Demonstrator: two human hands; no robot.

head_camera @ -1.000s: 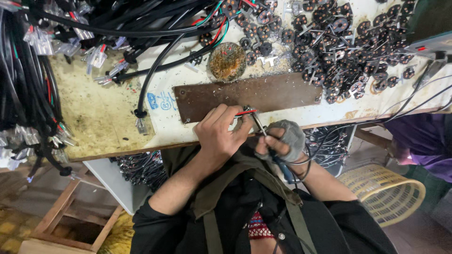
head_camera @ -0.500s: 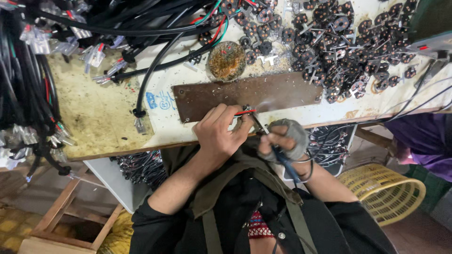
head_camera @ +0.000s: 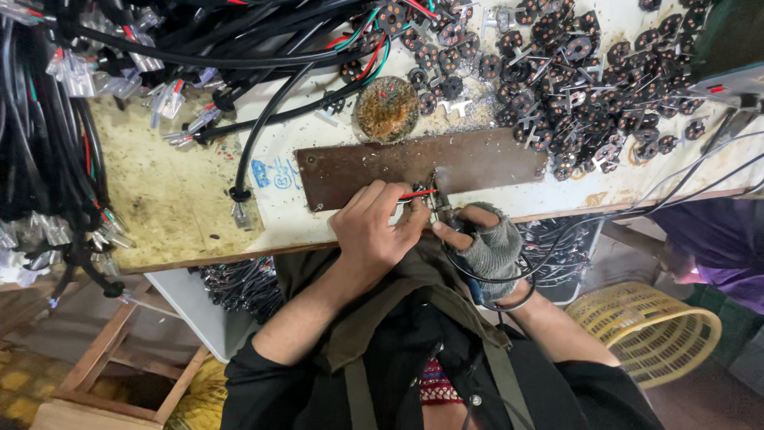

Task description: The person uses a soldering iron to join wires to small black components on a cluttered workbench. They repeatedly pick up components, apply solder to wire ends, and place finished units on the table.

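At the near edge of the pale, stained surface (head_camera: pixel 199 215), a thin red wire (head_camera: pixel 416 193) was pinched in the bare left hand (head_camera: pixel 374 231); a blue-handled soldering iron (head_camera: pixel 458 239) was clamped in the grey-gloved right hand (head_camera: pixel 485 243), just beside it.

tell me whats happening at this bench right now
A person sits at a cluttered workbench, working over a brown metal plate. The left hand pinches a red wire at the plate's near edge. The right hand, in a grey fingerless glove, holds a soldering iron with its tip at the wire's end. Black cables lie to the left, a pile of small dark round parts to the right, and a yellow basket stands on the floor.
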